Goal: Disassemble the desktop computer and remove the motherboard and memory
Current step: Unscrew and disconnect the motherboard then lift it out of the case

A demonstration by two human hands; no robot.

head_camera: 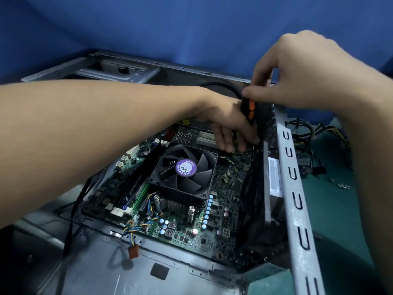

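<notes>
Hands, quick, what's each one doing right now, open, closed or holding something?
Left hand: fingers closed low round the screwdriver, just above the motherboard.
Right hand: closed, pinching the top of the screwdriver's handle.

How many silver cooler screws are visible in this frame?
2. One screw stands at the heatsink's near left corner, the other at its near right corner. More may be hidden under the fan.

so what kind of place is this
Probably a computer repair or teardown bench. An open desktop case has its motherboard exposed. A green mat beside it has loose screws and cables. The right hand holds a screwdriver. A blue wall stands behind.
</notes>
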